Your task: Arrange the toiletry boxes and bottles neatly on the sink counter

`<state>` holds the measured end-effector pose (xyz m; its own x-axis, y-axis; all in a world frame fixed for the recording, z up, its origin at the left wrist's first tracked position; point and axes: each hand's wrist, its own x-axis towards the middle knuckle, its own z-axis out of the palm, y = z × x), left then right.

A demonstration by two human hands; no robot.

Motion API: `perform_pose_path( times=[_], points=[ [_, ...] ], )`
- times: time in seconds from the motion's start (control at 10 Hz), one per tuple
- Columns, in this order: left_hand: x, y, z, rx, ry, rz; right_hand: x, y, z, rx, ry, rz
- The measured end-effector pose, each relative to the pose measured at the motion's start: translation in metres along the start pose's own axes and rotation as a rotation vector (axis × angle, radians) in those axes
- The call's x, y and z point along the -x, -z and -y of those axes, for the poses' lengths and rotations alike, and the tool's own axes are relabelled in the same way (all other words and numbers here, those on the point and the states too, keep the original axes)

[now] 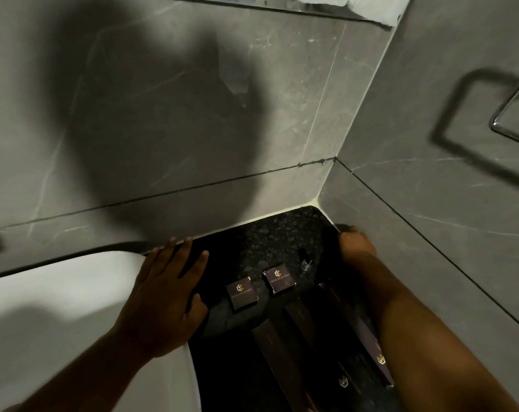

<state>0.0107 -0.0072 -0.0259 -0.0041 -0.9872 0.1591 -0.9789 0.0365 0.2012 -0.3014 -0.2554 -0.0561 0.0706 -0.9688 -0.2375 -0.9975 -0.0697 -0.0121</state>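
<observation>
Two small square boxes, one left and the other just right of it, lie flat at lower centre of the frame on the dark speckled surface, close together but not squared to each other. Below them three long dark boxes run toward the bottom edge, the rightmost partly under the forearm. A small clear item, perhaps a bottle, sits just right of the square boxes; too dim to tell.

The left hand lies flat with fingers spread, holding nothing, at the surface's left edge beside the white basin. The right hand reaches into the back corner; whether it is closed on anything I cannot tell.

Squaring the two small boxes likely calls for light nudges on their sides, aligning their edges parallel to the back wall. Open room lies behind them, hemmed by walls at the back and right, with the basin rim at left.
</observation>
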Motion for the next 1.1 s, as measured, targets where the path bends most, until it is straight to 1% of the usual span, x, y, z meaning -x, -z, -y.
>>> perform_pose_path(
  times=[0.1,0.2,0.3,0.4,0.6,0.7,0.8,1.0,1.1],
  points=[
    [0.000,0.000,-0.001,-0.004,-0.010,-0.012,0.002,0.009,0.001,-0.117,0.033,-0.026],
    [0.000,0.000,-0.002,0.011,-0.007,-0.019,0.006,0.023,-0.007,-0.345,0.071,-0.038],
    [-0.001,0.002,-0.002,0.010,-0.002,-0.011,0.015,0.031,-0.013,-0.644,-0.016,0.007],
    [0.000,0.003,-0.003,0.007,-0.005,-0.013,0.021,0.028,-0.016,-0.789,-0.059,0.041],
    [0.000,0.003,-0.003,0.020,0.001,-0.009,0.020,0.015,-0.013,-0.497,0.027,0.040],
    [0.000,0.004,-0.003,0.024,0.003,-0.012,0.021,0.013,-0.011,-0.450,0.024,0.019],
    [0.000,0.003,-0.003,0.029,-0.005,-0.023,0.021,0.010,-0.013,-0.463,0.018,-0.004],
    [0.001,0.000,-0.001,0.019,-0.021,-0.047,0.028,0.004,-0.017,-0.472,0.038,0.015],
    [0.001,-0.002,0.000,0.001,-0.011,-0.044,0.034,0.003,-0.023,-0.587,0.033,-0.065]
  ],
)
